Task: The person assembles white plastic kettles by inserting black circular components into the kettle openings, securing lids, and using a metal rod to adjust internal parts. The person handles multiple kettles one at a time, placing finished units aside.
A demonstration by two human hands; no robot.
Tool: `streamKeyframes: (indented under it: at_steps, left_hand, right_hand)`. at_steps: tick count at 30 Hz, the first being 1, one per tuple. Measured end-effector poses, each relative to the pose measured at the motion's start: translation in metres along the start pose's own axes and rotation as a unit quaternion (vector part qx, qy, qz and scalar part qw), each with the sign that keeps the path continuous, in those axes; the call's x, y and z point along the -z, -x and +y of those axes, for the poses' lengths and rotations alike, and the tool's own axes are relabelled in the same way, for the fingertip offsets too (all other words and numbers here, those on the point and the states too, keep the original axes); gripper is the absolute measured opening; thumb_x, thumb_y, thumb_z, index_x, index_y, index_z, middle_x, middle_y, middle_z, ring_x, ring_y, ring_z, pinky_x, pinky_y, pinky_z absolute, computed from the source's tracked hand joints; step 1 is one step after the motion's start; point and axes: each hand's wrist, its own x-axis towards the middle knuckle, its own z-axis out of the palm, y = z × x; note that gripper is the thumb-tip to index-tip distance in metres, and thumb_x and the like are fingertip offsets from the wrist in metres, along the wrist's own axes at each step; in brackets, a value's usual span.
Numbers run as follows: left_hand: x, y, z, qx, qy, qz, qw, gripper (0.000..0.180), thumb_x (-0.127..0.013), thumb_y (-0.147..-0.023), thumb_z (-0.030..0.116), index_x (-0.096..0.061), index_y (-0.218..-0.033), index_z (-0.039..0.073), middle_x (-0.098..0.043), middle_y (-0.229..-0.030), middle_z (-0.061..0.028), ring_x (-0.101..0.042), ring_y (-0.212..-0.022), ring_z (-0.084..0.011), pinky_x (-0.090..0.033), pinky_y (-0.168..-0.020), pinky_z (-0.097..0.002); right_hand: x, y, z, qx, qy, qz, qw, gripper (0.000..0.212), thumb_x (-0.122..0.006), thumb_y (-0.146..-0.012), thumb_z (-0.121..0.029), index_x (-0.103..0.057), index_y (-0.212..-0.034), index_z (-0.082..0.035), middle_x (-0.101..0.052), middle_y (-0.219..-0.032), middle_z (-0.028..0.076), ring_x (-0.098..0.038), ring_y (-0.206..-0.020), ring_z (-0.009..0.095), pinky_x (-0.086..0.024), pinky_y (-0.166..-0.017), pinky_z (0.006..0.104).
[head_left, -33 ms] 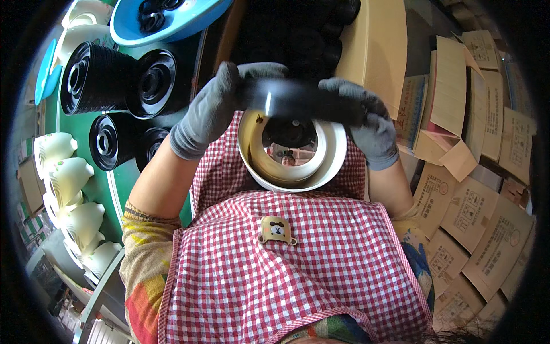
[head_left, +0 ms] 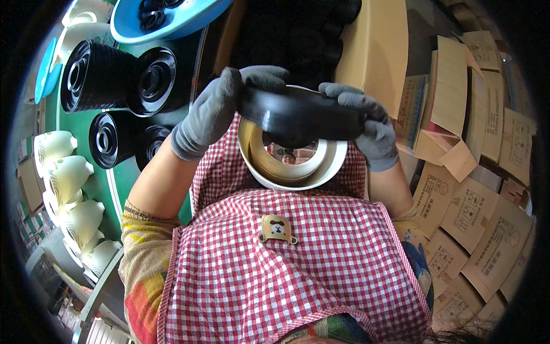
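My left hand (head_left: 213, 112) and my right hand (head_left: 369, 126), both in grey gloves, hold a black round plastic disc (head_left: 303, 112) between them by its opposite sides. The disc is tilted and partly blurred. Just beneath it, in front of my chest, sits a white round bowl-like piece (head_left: 337, 170) with a cream inner ring (head_left: 276, 168). Its middle is shiny and mirrors a small reflection. The disc covers the far part of this opening, and I cannot tell whether the two touch.
Stacked black ringed discs (head_left: 152, 83) stand on the green table (head_left: 117, 178) at left. Several pale bowls (head_left: 80, 221) line its outer edge. A blue basin (head_left: 172, 26) holds black rings. Flattened cardboard boxes (head_left: 464, 206) lie at right; an open carton (head_left: 372, 51) stands ahead.
The black disc has come slightly down and nearer to me, tilting so that it hides more of the white piece's opening. Both hands keep their hold.
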Motion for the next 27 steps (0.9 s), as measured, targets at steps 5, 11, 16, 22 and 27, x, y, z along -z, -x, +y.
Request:
streamKeyframes:
  at_steps: [5, 11, 16, 22, 27]
  left_hand:
    - [-0.005, 0.012, -0.015, -0.177, -0.153, -0.031, 0.972, 0.040, -0.048, -0.099, 0.028, -0.071, -0.110, -0.004, -0.060, -0.130, -0.0236, -0.058, -0.120, -0.0364, -0.042, -0.107, -0.0428]
    - [-0.006, 0.008, -0.029, -0.293, -0.196, -0.015, 0.936, 0.033, -0.053, -0.093, 0.019, -0.073, -0.105, -0.004, -0.065, -0.121, -0.0242, -0.057, -0.122, -0.0381, -0.040, -0.108, -0.0474]
    - [-0.007, 0.013, -0.024, -0.246, -0.217, -0.045, 0.944, 0.043, -0.044, -0.099, 0.030, -0.068, -0.111, -0.004, -0.060, -0.130, -0.0248, -0.052, -0.128, -0.0416, -0.034, -0.112, -0.0503]
    - [-0.015, 0.008, -0.009, -0.122, 0.071, 0.104, 0.985, 0.040, -0.049, -0.105, 0.022, -0.051, -0.140, 0.002, -0.060, -0.133, -0.0138, -0.060, -0.119, -0.0233, -0.047, -0.103, -0.0347]
    - [-0.003, -0.004, -0.010, -0.154, -0.049, 0.173, 0.972, 0.076, -0.075, -0.088, 0.028, -0.036, -0.150, 0.006, -0.046, -0.146, -0.0200, -0.052, -0.129, -0.0311, -0.049, -0.104, -0.0402]
  right_hand:
    - [-0.013, 0.014, 0.003, 0.036, 0.096, -0.021, 0.995, 0.047, -0.074, -0.079, -0.031, -0.072, -0.112, 0.002, -0.057, -0.136, 0.025, -0.040, -0.140, 0.036, -0.032, -0.116, 0.0490]
    - [-0.014, 0.021, 0.004, -0.002, 0.146, 0.000, 0.989, 0.049, -0.070, -0.078, -0.040, -0.075, -0.108, -0.001, -0.058, -0.136, 0.024, -0.038, -0.141, 0.038, -0.027, -0.117, 0.0489]
    - [-0.035, 0.015, -0.006, 0.027, 0.303, -0.001, 0.953, 0.059, -0.071, -0.080, -0.049, -0.070, -0.117, -0.002, -0.059, -0.134, 0.020, -0.039, -0.141, 0.036, -0.025, -0.117, 0.0499]
    - [-0.029, -0.001, -0.005, 0.042, 0.199, 0.081, 0.976, 0.057, -0.058, -0.095, -0.053, -0.064, -0.118, -0.001, -0.063, -0.127, 0.018, -0.052, -0.128, 0.037, -0.035, -0.112, 0.0474]
    - [-0.013, -0.032, -0.015, -0.011, 0.013, 0.216, 0.976, 0.056, -0.034, -0.106, -0.049, -0.049, -0.141, -0.008, -0.059, -0.136, 0.012, -0.055, -0.127, 0.026, -0.045, -0.108, 0.0415]
